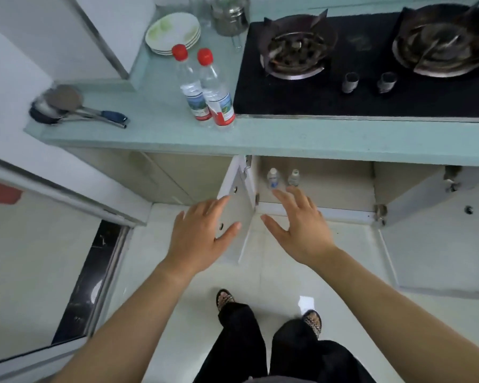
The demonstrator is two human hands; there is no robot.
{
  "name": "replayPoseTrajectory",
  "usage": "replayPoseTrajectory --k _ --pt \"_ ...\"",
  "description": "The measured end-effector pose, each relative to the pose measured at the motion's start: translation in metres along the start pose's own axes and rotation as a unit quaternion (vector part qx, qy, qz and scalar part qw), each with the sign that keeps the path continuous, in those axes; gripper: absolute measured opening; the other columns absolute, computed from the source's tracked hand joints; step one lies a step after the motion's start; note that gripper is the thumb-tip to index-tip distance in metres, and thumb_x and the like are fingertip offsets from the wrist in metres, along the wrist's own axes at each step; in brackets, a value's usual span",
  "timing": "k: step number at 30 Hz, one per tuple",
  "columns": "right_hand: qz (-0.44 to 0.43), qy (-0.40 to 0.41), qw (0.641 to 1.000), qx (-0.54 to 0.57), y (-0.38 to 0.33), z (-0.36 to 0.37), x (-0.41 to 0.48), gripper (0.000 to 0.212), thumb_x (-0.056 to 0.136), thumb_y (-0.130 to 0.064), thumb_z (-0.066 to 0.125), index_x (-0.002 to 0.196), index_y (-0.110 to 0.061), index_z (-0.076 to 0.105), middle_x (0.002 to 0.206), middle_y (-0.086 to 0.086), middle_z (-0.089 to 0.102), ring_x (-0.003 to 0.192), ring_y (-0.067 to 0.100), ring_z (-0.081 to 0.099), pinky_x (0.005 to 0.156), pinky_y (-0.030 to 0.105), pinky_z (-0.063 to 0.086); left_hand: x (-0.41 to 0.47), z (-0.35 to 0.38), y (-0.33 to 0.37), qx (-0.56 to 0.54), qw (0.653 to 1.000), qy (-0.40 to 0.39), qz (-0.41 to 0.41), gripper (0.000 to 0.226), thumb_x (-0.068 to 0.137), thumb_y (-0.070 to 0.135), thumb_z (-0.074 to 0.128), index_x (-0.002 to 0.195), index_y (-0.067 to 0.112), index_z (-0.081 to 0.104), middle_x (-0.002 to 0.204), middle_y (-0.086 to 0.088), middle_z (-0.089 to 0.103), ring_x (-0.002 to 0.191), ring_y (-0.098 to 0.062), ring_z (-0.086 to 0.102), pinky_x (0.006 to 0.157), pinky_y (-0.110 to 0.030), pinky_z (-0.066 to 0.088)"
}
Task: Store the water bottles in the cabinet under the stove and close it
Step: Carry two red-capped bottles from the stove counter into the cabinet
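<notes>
Bare-skinned left hand (202, 236) and right hand (296, 226) extended forward and down, palms facing the floor, fingers spread wide, holding nothing. Left fingertips overlapping the white left cabinet door (238, 200) near its outer edge; contact not resolvable. Right fingertips at the front sill of the open under-stove cabinet (315, 183), just below two small clear bottles (273, 178) standing upright side by side on the cabinet floor; no visible contact with them. White right cabinet door (440, 233) swung fully open.

Two tall clear plastic water bottles with red caps (205, 87) upright on the pale green countertop (155, 134), touching each other, just left of the black glass gas stove (365, 87). Red-and-white labels on lower halves, with a landscape print; liquid level not readable. Stack of white plates (173, 33) behind the bottles; metal ladles with a blue handle (75, 109) at the counter's left end.
</notes>
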State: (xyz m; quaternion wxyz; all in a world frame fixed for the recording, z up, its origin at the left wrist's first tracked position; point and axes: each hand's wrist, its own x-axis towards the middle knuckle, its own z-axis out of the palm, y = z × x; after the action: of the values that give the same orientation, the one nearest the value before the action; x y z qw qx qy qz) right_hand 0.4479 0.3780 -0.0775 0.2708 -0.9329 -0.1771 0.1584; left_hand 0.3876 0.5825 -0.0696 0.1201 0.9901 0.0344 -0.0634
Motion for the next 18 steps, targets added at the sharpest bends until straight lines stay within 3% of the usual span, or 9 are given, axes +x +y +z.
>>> replayPoseTrajectory --k 4,9,18 --pt "-0.005 0.007 1.000 -0.017 -0.033 0.019 0.017 0.064 0.088 -0.057 0.038 0.144 -0.027 0.026 0.152 -0.003 0.024 0.139 0.020 0.022 0.110 0.042 0.029 -0.001 -0.009 -0.040 -0.018 1.000 0.024 -0.006 0.067 0.085 0.064 0.025 0.139 0.025 0.036 0.131 0.001 0.054 0.119 -0.022 0.051 0.091 -0.044 0.044" --pt "0.017 0.027 0.998 -0.051 -0.081 0.053 0.040 0.063 0.089 -0.056 0.038 0.144 -0.026 0.024 0.152 -0.004 0.024 0.141 0.022 0.019 0.111 0.043 0.029 0.022 -0.028 -0.111 -0.012 0.999 0.012 0.044 0.074 0.081 0.067 0.022 0.139 0.023 0.038 0.126 -0.004 0.057 0.115 -0.027 0.053 0.087 -0.041 0.046" --pt "0.094 0.101 0.990 -0.005 -0.130 0.073 0.100 0.059 0.090 -0.050 0.043 0.141 -0.021 0.031 0.148 0.002 0.031 0.136 0.024 0.028 0.108 0.045 0.033 0.097 -0.058 -0.193 0.032 0.995 -0.002 0.100 0.074 0.082 0.068 0.019 0.139 0.024 0.035 0.135 -0.003 0.051 0.122 -0.024 0.049 0.093 -0.043 0.045"
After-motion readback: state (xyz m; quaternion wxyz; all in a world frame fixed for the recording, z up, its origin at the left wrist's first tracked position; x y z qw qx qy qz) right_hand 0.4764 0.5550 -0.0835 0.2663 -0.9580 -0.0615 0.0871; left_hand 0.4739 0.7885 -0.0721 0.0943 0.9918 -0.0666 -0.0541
